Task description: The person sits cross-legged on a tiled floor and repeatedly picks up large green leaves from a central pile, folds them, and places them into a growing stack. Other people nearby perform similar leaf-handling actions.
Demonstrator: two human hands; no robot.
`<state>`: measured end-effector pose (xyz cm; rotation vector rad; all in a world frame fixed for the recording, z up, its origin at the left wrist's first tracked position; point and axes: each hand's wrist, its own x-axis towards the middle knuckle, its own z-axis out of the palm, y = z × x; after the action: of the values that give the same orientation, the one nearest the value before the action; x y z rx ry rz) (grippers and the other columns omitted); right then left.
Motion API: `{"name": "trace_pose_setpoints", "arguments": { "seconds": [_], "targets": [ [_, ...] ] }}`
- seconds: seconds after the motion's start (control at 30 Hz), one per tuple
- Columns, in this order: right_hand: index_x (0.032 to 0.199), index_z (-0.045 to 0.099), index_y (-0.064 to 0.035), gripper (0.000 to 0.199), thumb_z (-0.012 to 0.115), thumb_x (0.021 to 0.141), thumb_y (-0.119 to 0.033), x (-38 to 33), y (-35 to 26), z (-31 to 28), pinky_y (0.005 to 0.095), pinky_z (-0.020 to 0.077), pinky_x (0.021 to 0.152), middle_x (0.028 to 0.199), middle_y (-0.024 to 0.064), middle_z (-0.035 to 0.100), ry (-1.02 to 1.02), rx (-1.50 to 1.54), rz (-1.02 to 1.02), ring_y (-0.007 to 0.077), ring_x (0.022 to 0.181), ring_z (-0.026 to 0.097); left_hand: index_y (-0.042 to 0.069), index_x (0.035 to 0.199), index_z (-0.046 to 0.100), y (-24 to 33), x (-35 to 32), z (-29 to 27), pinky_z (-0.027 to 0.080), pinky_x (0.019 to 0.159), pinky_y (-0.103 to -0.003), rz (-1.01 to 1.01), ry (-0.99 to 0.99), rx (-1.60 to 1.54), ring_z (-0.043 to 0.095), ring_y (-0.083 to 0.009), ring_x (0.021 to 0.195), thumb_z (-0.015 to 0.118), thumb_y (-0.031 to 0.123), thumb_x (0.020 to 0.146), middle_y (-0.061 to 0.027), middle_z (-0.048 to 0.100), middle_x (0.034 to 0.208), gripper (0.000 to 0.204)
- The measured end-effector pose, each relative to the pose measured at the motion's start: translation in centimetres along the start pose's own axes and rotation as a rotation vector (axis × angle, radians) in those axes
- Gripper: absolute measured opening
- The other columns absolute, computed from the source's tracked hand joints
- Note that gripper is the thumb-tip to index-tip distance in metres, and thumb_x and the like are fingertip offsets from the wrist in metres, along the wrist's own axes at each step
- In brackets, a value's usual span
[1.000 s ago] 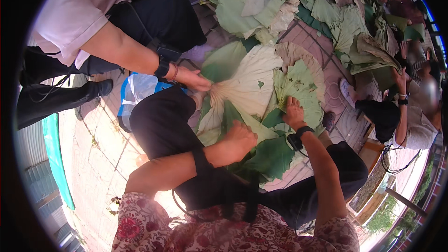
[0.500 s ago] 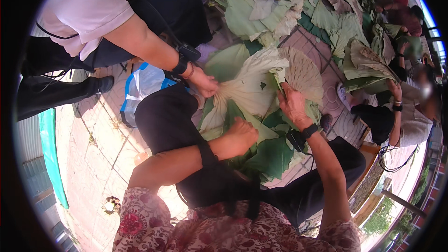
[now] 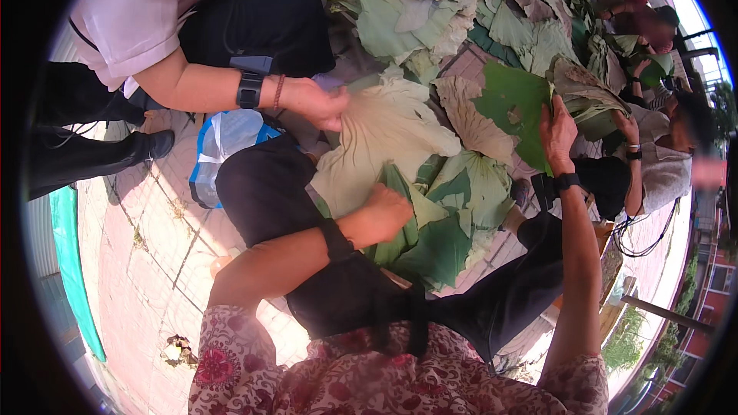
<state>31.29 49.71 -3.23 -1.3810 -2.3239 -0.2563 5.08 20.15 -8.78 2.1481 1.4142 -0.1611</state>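
Observation:
My right hand pinches the edge of a dark green lotus leaf with small holes, held up at the right. My left hand is a fist above my lap, closed on a bunch of green lotus leaves that fan out from it; their gathered ends are hidden in the fist. Just beyond, a co-worker's hand grips a pale, dry lotus leaf, which spreads toward my left hand. A brownish leaf lies behind the green one.
Large heaps of lotus leaves cover the paving at the far side. A blue and white bag stands beside my left knee. At the right another person holds leaves. A green strip edges the paving at left.
My right hand has moved right and up from the pale leaf and now holds up a dark green leaf. The co-worker's hand has shifted up and left. My left fist stays nearly in place.

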Motion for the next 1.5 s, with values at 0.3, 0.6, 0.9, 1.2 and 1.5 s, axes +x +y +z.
{"name": "trace_pose_setpoints", "arguments": {
  "seconds": [0.3,0.6,0.9,1.2,1.5],
  "targets": [
    [0.129,0.052,-0.0096,0.053,0.071,0.08,-0.018,-11.9,-3.5,8.6,0.0466,0.0484,0.093,0.114,0.0189,0.062,-0.75,0.153,-0.211,0.0409,0.108,0.059,0.005,0.099,0.066,-0.8,-0.4,-0.5,0.048,0.084,-0.05,-0.033,-0.103,-0.124,0.065,-0.0368,0.097,0.062,0.023,0.089,-0.019,0.067,0.098,0.021],
    [0.143,0.026,0.0088,0.118,0.087,0.062,-0.052,-25.8,-4.5,12.5,0.044,0.0432,0.104,0.129,0.0317,0.053,-0.939,0.224,0.638,0.0418,0.123,0.053,0.001,0.109,0.061,-3.5,-0.9,-0.7,0.048,0.082,-0.051,-0.108,0.058,-0.156,0.062,-0.0419,0.096,0.063,0.022,0.091,-0.0227,0.065,0.097,0.028],
    [0.134,0.036,0.0152,0.112,0.089,0.062,-0.053,-33.0,0.7,17.8,0.0385,0.0504,0.093,0.127,0.028,0.057,-0.792,0.827,1.182,0.0319,0.111,0.061,0.001,0.109,0.06,-3.1,0.1,-1.0,0.048,0.079,-0.051,-0.077,0.074,-0.073,0.062,-0.0435,0.091,0.063,0.023,0.091,-0.0223,0.063,0.096,0.029],
    [0.129,0.039,0.0153,0.09,0.089,0.07,-0.03,-21.4,-12.0,11.0,0.0318,0.0556,0.063,0.115,0.0226,0.063,-0.803,1.332,1.39,0.0213,0.08,0.067,0.001,0.108,0.058,-2.9,0.4,-0.7,0.049,0.079,-0.052,-0.082,0.072,-0.041,0.062,-0.0427,0.093,0.061,0.024,0.093,-0.022,0.063,0.1,0.027],
    [0.109,0.06,0.0077,0.063,0.082,0.077,-0.042,-26.2,-6.1,14.8,0.0347,0.0541,0.075,0.094,0.0153,0.068,-0.659,1.136,1.398,0.0225,0.081,0.066,0.001,0.103,0.063,-4.2,0.6,-0.5,0.047,0.085,-0.053,-0.166,0.032,-0.091,0.062,-0.0424,0.096,0.062,0.023,0.089,-0.0222,0.064,0.097,0.026]
  ]
}}
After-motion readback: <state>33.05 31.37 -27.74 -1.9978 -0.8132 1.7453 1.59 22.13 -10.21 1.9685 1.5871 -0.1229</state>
